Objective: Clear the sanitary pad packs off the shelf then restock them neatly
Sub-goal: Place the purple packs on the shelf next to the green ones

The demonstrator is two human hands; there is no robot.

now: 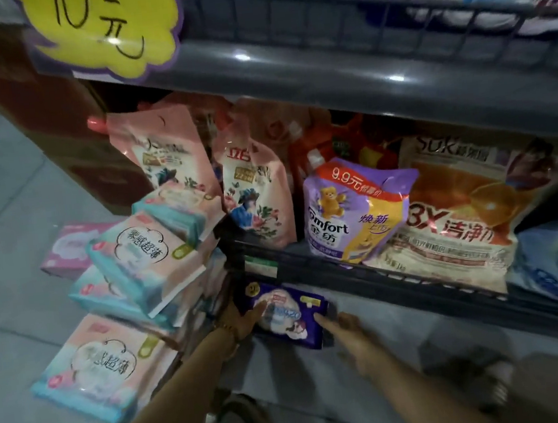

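Grey tiled floor (3, 192), dark metal shelf rack (325, 79), detergent pouches (356, 210), pink-and-teal pad packs (144, 256) heaped left, my left hand (241, 320) gripping purple plastic pad pack (289, 320) near floor, right hand (348, 331) touching its edge, grip too blurred to tell.

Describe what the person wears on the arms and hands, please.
No sleeves are in view: both arms are bare up to the picture's edge. The left hand and the right hand wear no gloves. A thin gold-coloured bracelet circles the left wrist. The blur hides whether there are rings.
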